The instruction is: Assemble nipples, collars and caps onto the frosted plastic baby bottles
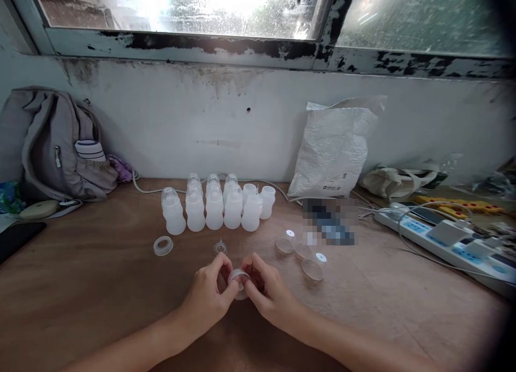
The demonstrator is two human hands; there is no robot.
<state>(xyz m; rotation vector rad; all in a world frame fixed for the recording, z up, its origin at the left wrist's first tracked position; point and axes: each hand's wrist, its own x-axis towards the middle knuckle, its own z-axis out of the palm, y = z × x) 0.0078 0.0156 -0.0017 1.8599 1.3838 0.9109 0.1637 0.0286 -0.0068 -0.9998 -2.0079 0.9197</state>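
Both hands meet low in the middle of the view. My left hand (212, 288) and my right hand (268, 288) pinch a translucent ring (239, 275) between them, with a clear piece showing at its underside. Just beyond my left hand, a small clear nipple-shaped piece (220, 247) rests on the table. Another white ring (163, 245) lies to the left. Behind are several frosted bottles (195, 213) in rows, many with clear caps. Clear round covers (312, 270) and small white discs (321, 257) lie right of my right hand.
On the wooden table (100, 286), a backpack (60, 146) stands at the left and a white plastic bag (334, 151) leans on the wall. A power strip (443, 243) with cables is at the right; a dark phone (20, 240) lies left.
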